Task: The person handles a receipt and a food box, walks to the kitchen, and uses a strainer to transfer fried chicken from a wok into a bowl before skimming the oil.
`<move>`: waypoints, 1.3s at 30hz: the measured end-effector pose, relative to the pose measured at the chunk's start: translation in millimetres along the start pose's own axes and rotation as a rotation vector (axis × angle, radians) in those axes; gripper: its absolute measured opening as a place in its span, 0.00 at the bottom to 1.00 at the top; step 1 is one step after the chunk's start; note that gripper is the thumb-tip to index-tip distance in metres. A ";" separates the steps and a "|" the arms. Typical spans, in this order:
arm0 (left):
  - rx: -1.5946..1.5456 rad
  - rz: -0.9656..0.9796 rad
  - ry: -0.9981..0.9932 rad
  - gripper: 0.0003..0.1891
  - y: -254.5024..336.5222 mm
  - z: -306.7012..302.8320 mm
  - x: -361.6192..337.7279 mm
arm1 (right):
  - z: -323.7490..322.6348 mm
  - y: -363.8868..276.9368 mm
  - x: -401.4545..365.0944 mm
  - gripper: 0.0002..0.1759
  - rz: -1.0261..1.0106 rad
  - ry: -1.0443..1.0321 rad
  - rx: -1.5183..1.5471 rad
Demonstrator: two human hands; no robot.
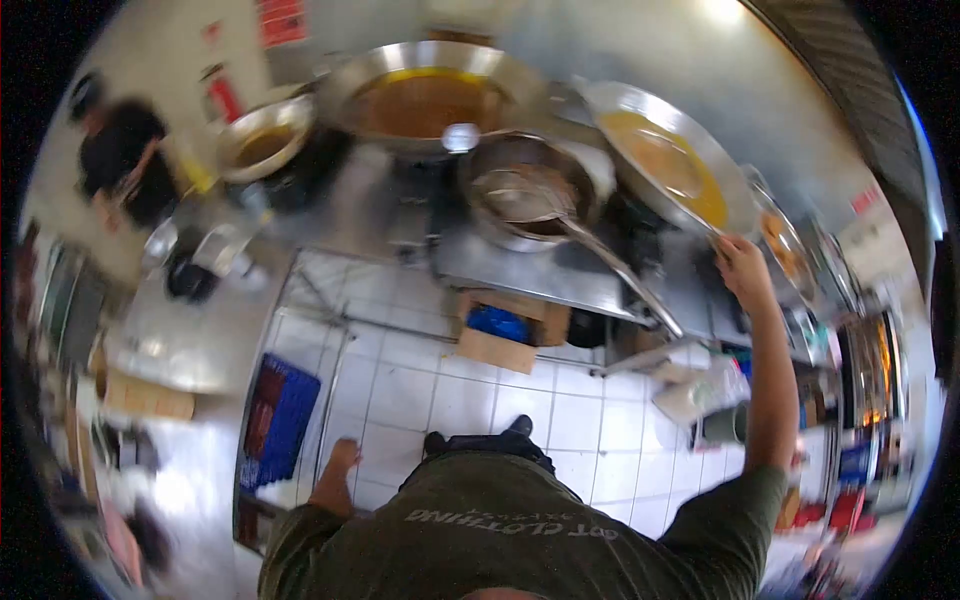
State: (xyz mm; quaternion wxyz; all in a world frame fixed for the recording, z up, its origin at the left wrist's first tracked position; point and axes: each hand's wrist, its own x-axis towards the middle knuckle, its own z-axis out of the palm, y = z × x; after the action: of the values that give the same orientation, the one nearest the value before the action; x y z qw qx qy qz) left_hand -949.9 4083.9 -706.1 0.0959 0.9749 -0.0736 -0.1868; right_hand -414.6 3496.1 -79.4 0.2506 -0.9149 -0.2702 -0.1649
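My right hand is stretched forward, its fingers closed around the handle end of a strainer. The strainer's round head lies in the yellow oil of a large metal wok at the right of the cooking line. Down by my left side hangs my left hand, with loosely bent fingers and nothing visible in it. Left of the oil wok, a long-handled strainer rests across a dark pan, its handle sticking out past the counter edge.
A wide wok of brown liquid and a smaller wok stand further left. Another pan sits at far right. A co-worker stands at the far left. A blue crate and cardboard box are below counter height.
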 end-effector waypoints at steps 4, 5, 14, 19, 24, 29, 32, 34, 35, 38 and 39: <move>-0.435 0.032 0.193 0.14 42.9 12.8 44.2 | 11.8 14.8 5.3 0.12 0.486 -0.153 0.478; -0.768 -0.176 0.068 0.14 63.8 -10.3 46.3 | 20.8 44.2 8.3 0.10 0.269 -0.115 0.334; -0.426 0.111 0.087 0.13 76.1 60.6 -4.1 | 43.1 -13.7 17.1 0.15 0.210 -0.048 0.028; -1.735 -0.560 -0.223 0.14 58.7 67.0 -54.4 | 79.6 -71.7 -0.7 0.17 0.208 0.286 -0.138; -1.800 -0.921 -0.177 0.16 57.7 29.1 -55.4 | 139.0 -70.5 -24.5 0.11 0.176 0.401 -0.114; -1.758 -0.932 -0.091 0.17 86.3 -17.4 -21.6 | 188.3 -88.3 -73.8 0.11 0.277 0.389 -0.101; -1.672 -0.904 -0.075 0.19 104.3 -46.2 -7.8 | 229.8 -87.7 -93.6 0.12 0.309 0.294 -0.191; -1.598 -0.847 -0.098 0.19 107.0 -48.6 -11.8 | 232.3 -105.1 -92.2 0.09 0.319 0.184 -0.373; -1.666 -0.819 -0.091 0.19 106.9 -49.9 -14.6 | 241.0 -97.4 -90.5 0.08 0.311 0.129 -0.462; -1.998 -0.706 -0.149 0.18 80.9 -9.6 -30.6 | 241.2 -99.4 -79.4 0.05 0.342 -0.033 -0.617; -2.040 -0.705 -0.162 0.18 72.4 -0.9 -35.3 | 238.4 -95.7 -71.2 0.05 0.336 -0.032 -0.620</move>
State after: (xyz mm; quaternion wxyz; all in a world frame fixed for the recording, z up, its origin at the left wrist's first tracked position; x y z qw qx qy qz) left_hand -989.8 4020.1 -677.3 0.7977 0.3868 0.3950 -0.2408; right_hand -487.1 3667.0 -270.6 -0.0196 -0.9816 -0.0570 -0.1811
